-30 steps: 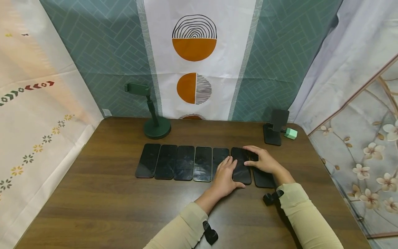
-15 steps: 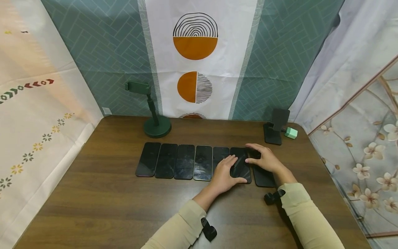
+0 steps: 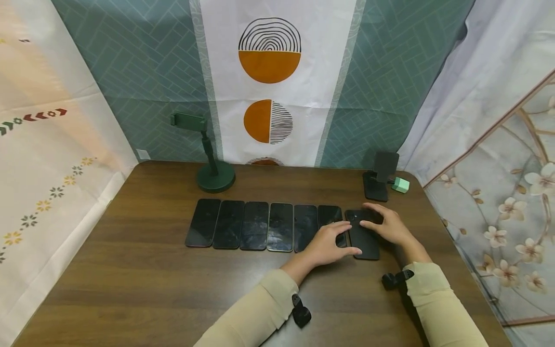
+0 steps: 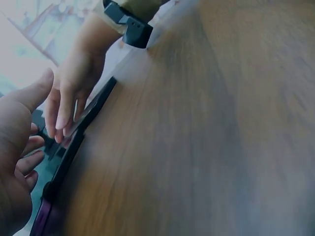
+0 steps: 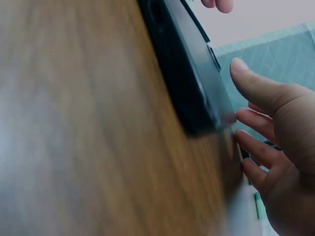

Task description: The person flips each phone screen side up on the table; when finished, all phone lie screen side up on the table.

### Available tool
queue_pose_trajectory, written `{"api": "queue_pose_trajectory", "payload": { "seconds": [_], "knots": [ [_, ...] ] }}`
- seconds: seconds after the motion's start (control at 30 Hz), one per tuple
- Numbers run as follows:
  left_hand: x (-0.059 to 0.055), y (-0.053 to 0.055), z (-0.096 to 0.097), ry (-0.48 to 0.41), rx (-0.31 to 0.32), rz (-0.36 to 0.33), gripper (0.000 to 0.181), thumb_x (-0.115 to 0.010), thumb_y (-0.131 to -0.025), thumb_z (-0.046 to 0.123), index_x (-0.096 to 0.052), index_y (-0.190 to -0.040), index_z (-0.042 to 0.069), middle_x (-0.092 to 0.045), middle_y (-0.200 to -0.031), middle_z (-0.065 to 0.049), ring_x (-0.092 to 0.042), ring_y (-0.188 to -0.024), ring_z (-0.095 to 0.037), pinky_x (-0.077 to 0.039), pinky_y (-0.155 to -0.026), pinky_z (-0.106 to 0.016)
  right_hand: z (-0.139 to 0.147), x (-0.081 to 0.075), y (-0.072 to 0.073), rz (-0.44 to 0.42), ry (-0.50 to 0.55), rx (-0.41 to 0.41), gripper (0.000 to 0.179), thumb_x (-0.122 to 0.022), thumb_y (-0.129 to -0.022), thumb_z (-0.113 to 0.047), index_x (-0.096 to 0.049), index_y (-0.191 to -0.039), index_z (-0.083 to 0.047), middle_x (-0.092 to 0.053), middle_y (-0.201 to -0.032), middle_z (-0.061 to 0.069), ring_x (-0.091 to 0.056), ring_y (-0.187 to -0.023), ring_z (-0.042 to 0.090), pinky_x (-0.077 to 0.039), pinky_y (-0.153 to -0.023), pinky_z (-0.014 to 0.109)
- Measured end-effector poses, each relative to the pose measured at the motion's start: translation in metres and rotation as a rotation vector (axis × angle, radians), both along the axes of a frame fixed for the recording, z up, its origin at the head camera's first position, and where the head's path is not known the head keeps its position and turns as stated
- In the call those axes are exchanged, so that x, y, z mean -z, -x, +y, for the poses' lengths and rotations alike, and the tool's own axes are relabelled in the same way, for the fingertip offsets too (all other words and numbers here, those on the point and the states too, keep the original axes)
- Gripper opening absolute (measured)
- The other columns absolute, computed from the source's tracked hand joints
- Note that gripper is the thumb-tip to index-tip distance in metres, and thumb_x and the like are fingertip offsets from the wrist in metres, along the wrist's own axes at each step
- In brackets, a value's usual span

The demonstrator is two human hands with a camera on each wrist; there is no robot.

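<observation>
Several dark smartphones lie side by side in a row on the wooden table, most with their black glass upward. At the right end lies a black phone with its camera bump at the top. My left hand spreads over the sixth phone, its fingertips and thumb reaching the left edge of the end phone. From the other side my right hand has its thumb over that phone's upper right part and its fingers beyond the right edge. Both hands' fingers are extended, curled round nothing.
A green stand with a tilting top is at the back left. A black stand and a mint-green block sit at the back right. Patterned cloths hang behind and on both sides.
Both hands have moved right, from the sixth phone to the end phone. The end phone, partly covered before by the right hand, now lies closer beside the row. The view has shifted slightly.
</observation>
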State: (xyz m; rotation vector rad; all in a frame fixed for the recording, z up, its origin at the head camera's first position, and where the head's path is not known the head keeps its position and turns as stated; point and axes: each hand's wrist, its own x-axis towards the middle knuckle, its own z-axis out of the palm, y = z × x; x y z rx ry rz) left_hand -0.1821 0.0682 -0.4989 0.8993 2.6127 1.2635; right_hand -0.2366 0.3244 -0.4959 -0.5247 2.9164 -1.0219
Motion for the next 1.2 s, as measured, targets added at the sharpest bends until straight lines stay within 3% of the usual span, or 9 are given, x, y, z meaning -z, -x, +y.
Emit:
{"api": "queue_pose_trajectory", "payload": {
  "seconds": [0.3,0.53,0.73,0.87,1.0,1.2],
  "knots": [
    [0.005,-0.002,0.029,0.072,-0.01,0.011,0.074,-0.074,-0.088,0.055,-0.055,-0.147,0.013,-0.05,-0.152,0.001,-0.043,-0.142,-0.023,-0.037,-0.115,-0.038,0.007,0.003,-0.001,-0.052,-0.049,0.006,0.063,-0.071,-0.096,-0.032,-0.05,-0.148,-0.003,-0.045,-0.149,0.03,-0.039,-0.137,0.053,-0.031,-0.107,0.071],
    [0.006,0.001,0.04,0.192,0.001,0.109,0.082,-0.086,-0.077,0.048,-0.058,-0.144,0.012,-0.055,-0.148,0.002,-0.047,-0.139,-0.015,-0.033,-0.117,-0.033,0.012,0.006,-0.002,-0.075,0.005,-0.042,0.058,-0.068,-0.099,-0.024,-0.048,-0.149,-0.002,-0.034,-0.154,0.034,-0.032,-0.14,0.057,-0.027,-0.108,0.073],
    [0.004,0.003,0.048,0.152,0.039,0.103,0.08,-0.089,-0.076,0.043,-0.059,-0.143,0.011,-0.057,-0.146,0.004,-0.049,-0.136,-0.013,-0.036,-0.115,-0.032,0.018,0.009,-0.002,-0.054,0.075,-0.04,0.048,-0.064,-0.101,-0.02,-0.054,-0.144,-0.002,-0.039,-0.152,0.034,-0.034,-0.139,0.056,-0.026,-0.107,0.074],
    [0.004,0.002,0.048,0.18,0.072,0.127,0.077,-0.088,-0.077,0.044,-0.061,-0.142,0.013,-0.057,-0.144,0.006,-0.049,-0.136,-0.008,-0.031,-0.118,-0.031,0.019,0.011,-0.003,-0.049,0.082,-0.032,0.045,-0.063,-0.102,-0.019,-0.055,-0.143,-0.002,-0.042,-0.15,0.033,-0.035,-0.139,0.055,-0.027,-0.107,0.073],
    [0.005,0.001,0.043,0.255,0.05,0.176,0.072,-0.087,-0.076,0.047,-0.066,-0.136,0.013,-0.059,-0.142,0.008,-0.049,-0.134,-0.001,-0.024,-0.121,-0.028,0.019,0.01,-0.005,-0.07,0.069,-0.03,0.045,-0.062,-0.103,-0.019,-0.054,-0.144,-0.003,-0.04,-0.152,0.032,-0.034,-0.141,0.054,-0.026,-0.109,0.072],
    [0.006,0.001,0.036,0.244,0.031,0.174,0.063,-0.085,-0.08,0.046,-0.07,-0.13,0.013,-0.059,-0.142,0.007,-0.048,-0.136,-0.007,-0.03,-0.118,-0.026,0.021,0.009,-0.006,-0.054,0.061,-0.052,0.043,-0.062,-0.102,-0.013,-0.055,-0.143,-0.001,-0.043,-0.15,0.031,-0.036,-0.139,0.053,-0.029,-0.108,0.071]
  ]
}}
